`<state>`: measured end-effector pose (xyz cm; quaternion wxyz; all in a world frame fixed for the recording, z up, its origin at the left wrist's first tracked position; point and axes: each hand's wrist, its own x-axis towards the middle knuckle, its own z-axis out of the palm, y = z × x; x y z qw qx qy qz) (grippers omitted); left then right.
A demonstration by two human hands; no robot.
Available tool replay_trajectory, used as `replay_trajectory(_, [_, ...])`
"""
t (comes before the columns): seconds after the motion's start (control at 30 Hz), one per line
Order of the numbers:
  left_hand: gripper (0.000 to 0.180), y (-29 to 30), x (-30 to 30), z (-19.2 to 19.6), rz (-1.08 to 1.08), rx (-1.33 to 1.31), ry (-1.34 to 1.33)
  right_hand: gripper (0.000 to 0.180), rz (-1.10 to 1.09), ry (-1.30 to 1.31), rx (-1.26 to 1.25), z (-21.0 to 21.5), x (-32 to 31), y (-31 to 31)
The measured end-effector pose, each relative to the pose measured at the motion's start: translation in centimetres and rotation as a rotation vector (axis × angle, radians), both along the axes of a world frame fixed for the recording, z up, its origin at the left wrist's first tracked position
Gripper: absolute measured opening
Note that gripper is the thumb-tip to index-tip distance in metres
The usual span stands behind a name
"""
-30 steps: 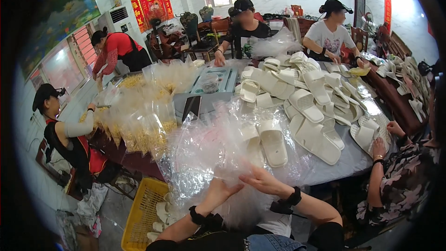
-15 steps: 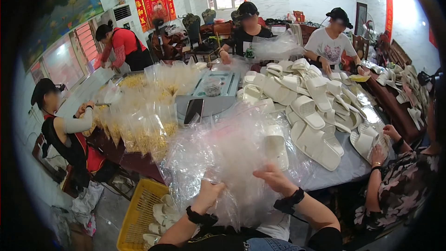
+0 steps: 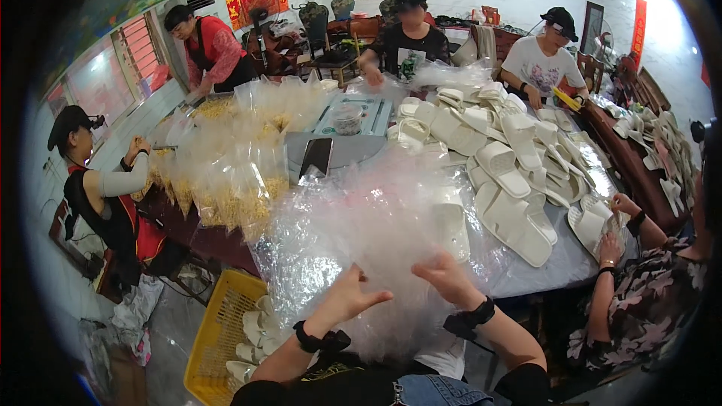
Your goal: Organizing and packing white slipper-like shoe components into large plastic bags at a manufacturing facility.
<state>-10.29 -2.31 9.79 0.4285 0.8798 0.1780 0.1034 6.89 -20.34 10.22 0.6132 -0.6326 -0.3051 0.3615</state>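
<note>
A big clear plastic bag [image 3: 376,240] is lifted in front of me, crumpled and shiny. My left hand [image 3: 347,298] grips its lower left part and my right hand [image 3: 444,278] grips its lower right part. Both wrists wear black bands. Through the plastic a white slipper [image 3: 450,219] shows, lying on the grey table [image 3: 526,274] just behind the bag. More white slippers [image 3: 504,158] are heaped on the table beyond it.
A yellow crate [image 3: 218,331] with slippers stands on the floor at lower left. Clear bags with yellow contents [image 3: 226,173] crowd the table's left side. A black phone [image 3: 317,156] lies mid-table. Several other people work around the table; one person's hands [image 3: 613,225] hold a slipper at right.
Both my hands have risen with the clear bag, which now stands higher and wider in front of me, covering more of the table.
</note>
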Motion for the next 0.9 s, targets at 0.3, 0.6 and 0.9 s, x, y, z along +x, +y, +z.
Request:
replay_trajectory(0.3, [0.052,-0.9,2.8,0.7,-0.274,0.200,-0.060,0.046,0.218,-0.243,0.193,-3.9,-2.3,1.6])
replay_trajectory(0.6, [0.064,-0.1,3.2,-4.0,-0.212,-0.404,-0.364,0.060,0.207,-0.266,0.222,-1.1,-2.1,1.3])
replay_trajectory(0.9, [0.026,1.9,0.1,-3.1,0.131,-0.393,-0.231,0.034,0.096,-0.313,0.008,-3.4,2.8,0.1])
